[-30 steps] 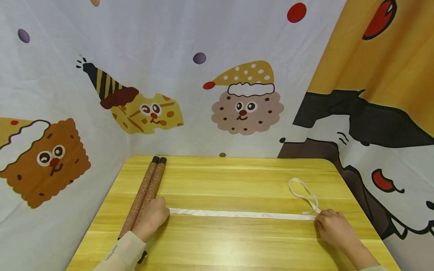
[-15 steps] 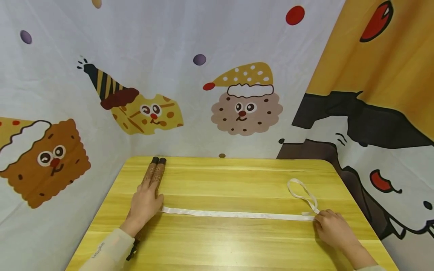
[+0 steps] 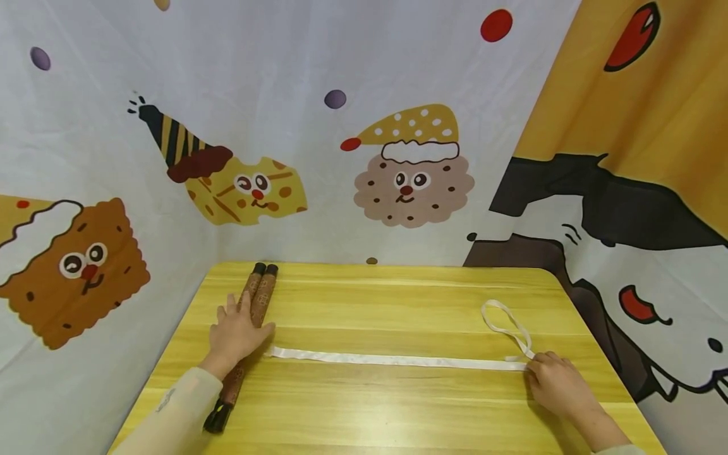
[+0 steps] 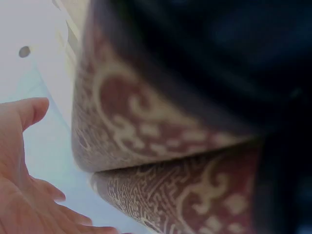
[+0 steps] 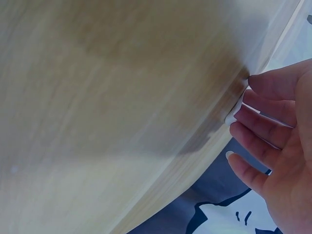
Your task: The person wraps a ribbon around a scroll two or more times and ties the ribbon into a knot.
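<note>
Two brown patterned rods (image 3: 263,302) with black ends lie side by side, slanting along the left part of the table. My left hand (image 3: 236,338) lies across them, fingers spread and thumb toward the ribbon's end. Up close in the left wrist view, pale scrollwork covers the rods (image 4: 141,117), with the left hand (image 4: 24,165) beside them, fingers extended. A white ribbon (image 3: 392,360) runs straight across the table from near the left thumb to my right hand (image 3: 563,382). That hand pinches the ribbon, and a loose loop rises beyond the fingers. In the right wrist view, a bit of ribbon (image 5: 234,114) shows at the fingertips.
The wooden table (image 3: 387,303) has rounded far corners and backs onto a hanging cloth (image 3: 284,76) printed with cartoon biscuits. An orange, black and white cartoon print (image 3: 637,189) hangs along the right side.
My left hand has let go of the ribbon's left end and moved left onto the rods, its fingers spreading. The rods' lower ends have swung right. The right hand stays put.
</note>
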`<state>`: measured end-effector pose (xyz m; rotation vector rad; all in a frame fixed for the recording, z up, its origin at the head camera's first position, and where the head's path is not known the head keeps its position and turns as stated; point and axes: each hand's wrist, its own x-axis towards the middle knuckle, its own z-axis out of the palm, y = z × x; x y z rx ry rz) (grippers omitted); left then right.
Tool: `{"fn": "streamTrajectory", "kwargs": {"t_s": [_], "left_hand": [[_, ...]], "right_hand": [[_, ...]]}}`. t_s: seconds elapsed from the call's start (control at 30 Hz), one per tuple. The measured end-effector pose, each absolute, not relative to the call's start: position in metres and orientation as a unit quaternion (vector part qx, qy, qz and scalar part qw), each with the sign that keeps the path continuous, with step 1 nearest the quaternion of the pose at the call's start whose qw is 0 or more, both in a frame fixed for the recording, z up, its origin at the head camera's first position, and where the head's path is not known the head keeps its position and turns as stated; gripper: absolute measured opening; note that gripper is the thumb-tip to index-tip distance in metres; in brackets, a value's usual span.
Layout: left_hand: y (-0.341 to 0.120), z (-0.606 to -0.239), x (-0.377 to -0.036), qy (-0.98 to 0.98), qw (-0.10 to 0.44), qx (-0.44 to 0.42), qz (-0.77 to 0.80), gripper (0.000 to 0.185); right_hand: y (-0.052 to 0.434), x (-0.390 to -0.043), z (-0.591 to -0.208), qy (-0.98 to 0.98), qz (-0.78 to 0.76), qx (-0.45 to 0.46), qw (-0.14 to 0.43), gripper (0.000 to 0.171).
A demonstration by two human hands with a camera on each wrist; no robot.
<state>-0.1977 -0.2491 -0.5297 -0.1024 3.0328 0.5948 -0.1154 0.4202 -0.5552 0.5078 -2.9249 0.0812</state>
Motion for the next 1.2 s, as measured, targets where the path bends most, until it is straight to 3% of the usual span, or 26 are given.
{"fn": "streamTrajectory", "kwargs": {"t_s": [0.23,0.53,0.97,1.2], "left_hand": [[-0.254,-0.53,-0.209,0.975,0.086,-0.083,0.187,0.111],[-0.264,-0.527,-0.216,0.971,0.104,-0.094,0.193,0.061],[-0.26,-0.517,-0.213,0.968,0.111,-0.087,0.205,0.053],[-0.251,-0.502,-0.213,0.964,0.096,-0.08,0.236,0.04]], "right_hand": [[0.42,-0.115,-0.556,-0.98,0.026,0.175,0.096,0.013],[0.42,-0.116,-0.556,-0.98,0.029,0.171,0.095,0.013],[0.419,-0.12,-0.555,-0.975,0.034,0.185,0.115,0.014],[0.42,-0.117,-0.558,-0.98,0.034,0.17,0.099,0.013]]}}
